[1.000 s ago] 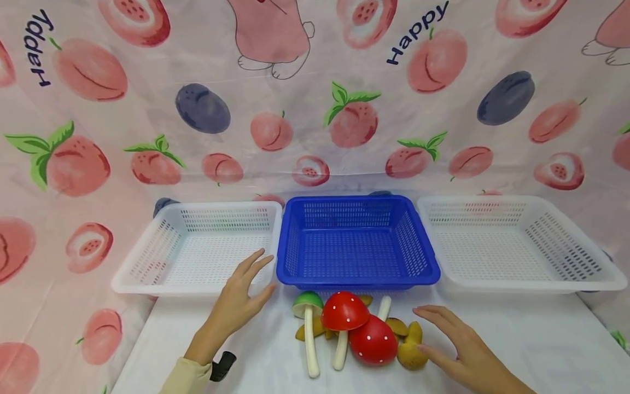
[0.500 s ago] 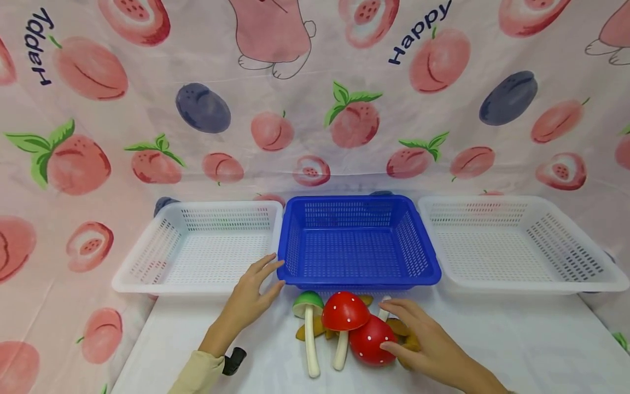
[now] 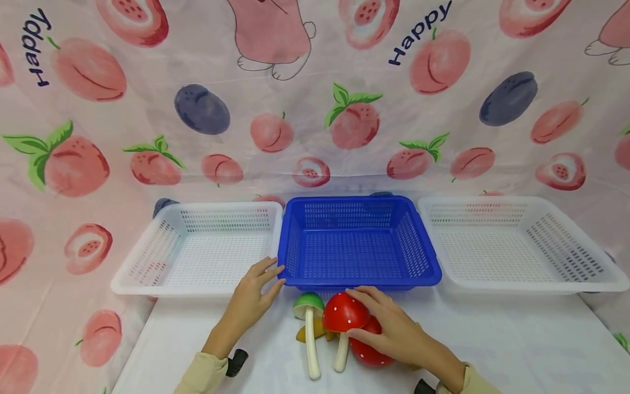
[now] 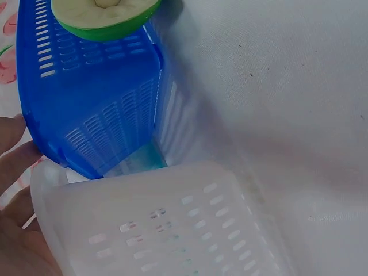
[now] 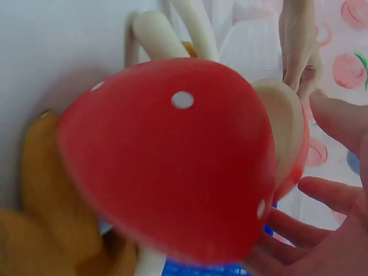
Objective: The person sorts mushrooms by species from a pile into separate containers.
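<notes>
My right hand (image 3: 394,328) reaches over a second red mushroom (image 3: 371,355), partly covering it. Its fingers are spread, with thumb and fingertips right at the cap of a red, white-dotted toy mushroom (image 3: 342,313) with a pale stem. In the right wrist view the nearer red cap (image 5: 172,161) fills the middle, in front of the other cap. To the left lies a green-capped mushroom (image 3: 310,339) with a long white stem. My left hand (image 3: 248,298), fingers extended, hovers by the near left corner of the blue basket (image 3: 359,282), holding nothing.
White baskets stand on either side of the blue one: a left basket (image 3: 197,289) and a right basket (image 3: 531,285). Brown mushroom pieces (image 5: 52,167) lie beside and behind the red ones. A fruit-print cloth (image 3: 315,109) hangs behind the white-covered table (image 3: 502,339).
My right hand has moved left from beside the brown pieces, over the second red mushroom, to the cap of the first. My left hand has shifted slightly right. The mushrooms look unmoved.
</notes>
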`<state>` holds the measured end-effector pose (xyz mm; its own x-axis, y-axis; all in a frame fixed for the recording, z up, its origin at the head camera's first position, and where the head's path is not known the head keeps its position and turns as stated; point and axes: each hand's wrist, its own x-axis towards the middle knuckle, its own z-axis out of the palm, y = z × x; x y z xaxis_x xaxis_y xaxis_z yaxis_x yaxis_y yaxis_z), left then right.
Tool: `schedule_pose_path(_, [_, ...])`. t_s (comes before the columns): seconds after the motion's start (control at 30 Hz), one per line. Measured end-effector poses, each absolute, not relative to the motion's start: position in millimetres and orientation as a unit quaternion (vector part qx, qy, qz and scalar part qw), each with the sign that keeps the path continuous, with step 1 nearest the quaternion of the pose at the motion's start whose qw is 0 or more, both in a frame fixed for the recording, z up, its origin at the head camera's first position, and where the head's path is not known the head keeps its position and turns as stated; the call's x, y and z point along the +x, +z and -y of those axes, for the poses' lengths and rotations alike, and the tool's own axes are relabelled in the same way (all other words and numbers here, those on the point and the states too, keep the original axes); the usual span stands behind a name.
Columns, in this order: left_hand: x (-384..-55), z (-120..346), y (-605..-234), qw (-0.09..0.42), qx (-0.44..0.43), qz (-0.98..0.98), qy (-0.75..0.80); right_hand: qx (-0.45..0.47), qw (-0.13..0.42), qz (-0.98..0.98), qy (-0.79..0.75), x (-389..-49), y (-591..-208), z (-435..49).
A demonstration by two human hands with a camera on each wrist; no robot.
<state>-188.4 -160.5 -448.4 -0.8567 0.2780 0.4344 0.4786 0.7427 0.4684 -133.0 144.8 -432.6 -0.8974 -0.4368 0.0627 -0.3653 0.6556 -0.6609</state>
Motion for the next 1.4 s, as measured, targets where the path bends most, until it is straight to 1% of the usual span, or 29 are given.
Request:
schedule_pose_path(0.1, [-188,161,-449,0.179,-0.211,0.916,-0.292,-0.222,0.065,-0.904,-0.358,-137,-433,-138])
schedule_pose_path(0.47, [-190,163,-450,0.198,-0.226,0.910,-0.287,-0.245,0.065,-0.906,-0.340,-144,-432,-134])
schedule_pose_path(0.73, [-190,162,-453,0.189,-0.234,0.909,-0.288,-0.256,0.048,-0.892,-0.370,-145,-426,-137])
schedule_pose_path(1.07, [-190,162,-454,0.210,-0.239,0.905,-0.280,-0.233,0.007,-0.869,-0.437,-140,-402,-144])
schedule_pose_path(1.4, [-188,161,-453,0.215,-0.240,0.906,-0.275,-0.242,-0.070,-0.850,-0.463,-140,-382,-164])
